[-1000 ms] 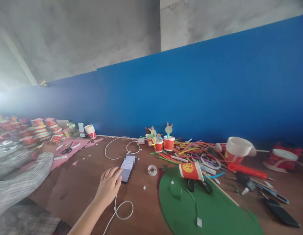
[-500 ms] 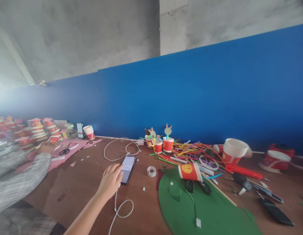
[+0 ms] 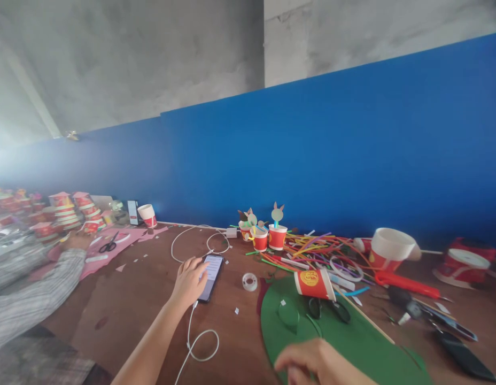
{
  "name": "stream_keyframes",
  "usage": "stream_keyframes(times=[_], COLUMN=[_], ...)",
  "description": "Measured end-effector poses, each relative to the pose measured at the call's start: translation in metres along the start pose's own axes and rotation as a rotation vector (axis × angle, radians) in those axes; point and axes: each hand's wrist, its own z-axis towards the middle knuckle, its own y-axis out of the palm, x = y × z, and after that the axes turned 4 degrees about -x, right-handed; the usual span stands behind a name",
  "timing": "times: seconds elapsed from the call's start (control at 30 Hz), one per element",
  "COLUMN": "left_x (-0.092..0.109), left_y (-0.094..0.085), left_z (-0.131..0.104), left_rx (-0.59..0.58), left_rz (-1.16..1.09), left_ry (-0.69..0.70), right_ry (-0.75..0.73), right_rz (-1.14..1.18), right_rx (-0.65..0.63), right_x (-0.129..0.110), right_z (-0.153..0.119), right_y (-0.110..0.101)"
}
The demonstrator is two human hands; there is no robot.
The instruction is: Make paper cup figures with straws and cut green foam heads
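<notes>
My left hand [image 3: 191, 280] lies over the left edge of a smartphone [image 3: 211, 275], fingers spread and a fingertip at its lit screen. A white charging cable [image 3: 194, 326] runs from the phone's lower end. At the bottom edge my right hand [image 3: 312, 361] shows, loosely bent, fingers apart and nothing visible in it; the frame cuts part of it off. Beneath it is a green paper sheet [image 3: 272, 310]. On that sheet a red paper cup [image 3: 312, 283] lies on its side against black-handled scissors [image 3: 330, 308]. A clear tape roll [image 3: 249, 282] sits right of the phone.
Paper cups with animal cutouts [image 3: 277, 235] stand by the blue partition [image 3: 312, 160]. Colourful pipe cleaners [image 3: 312, 245], a red-handled tool [image 3: 408, 283] and keys [image 3: 404, 305] lie to the right. At left a co-worker's sleeved arm [image 3: 59, 278] rests near pink paper [image 3: 95, 264] and stacked cups [image 3: 66, 211].
My left hand has moved up and slightly right, further over the phone's screen. My right hand has come into view at the bottom. The view has shifted slightly.
</notes>
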Motion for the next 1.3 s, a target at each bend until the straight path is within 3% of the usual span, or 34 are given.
stream_keyframes(times=[0.1,0.33,0.6,1.03,1.3], left_x=[0.001,0.002,0.0,0.002,0.002], left_y=[-0.002,0.001,0.012,0.01,0.008], left_z=[0.0,-0.001,0.003,0.001,0.0], left_rx=[0.028,0.064,0.026,-0.006,0.048], left_rz=[0.012,-0.037,-0.028,-0.064,-0.085], left_ry=[0.017,0.038,0.036,0.014,0.028], right_ry=[0.04,-0.179,-0.154,-0.081,-0.052], right_rz=[-0.095,-0.169,-0.185,-0.132,-0.133], right_rx=[0.267,0.59,0.58,0.587,0.575], right_x=[0.027,0.09,0.098,0.1,0.102], right_z=[0.018,0.026,0.028,0.027,0.027], right_y=[-0.005,0.009,0.012,0.012,0.012])
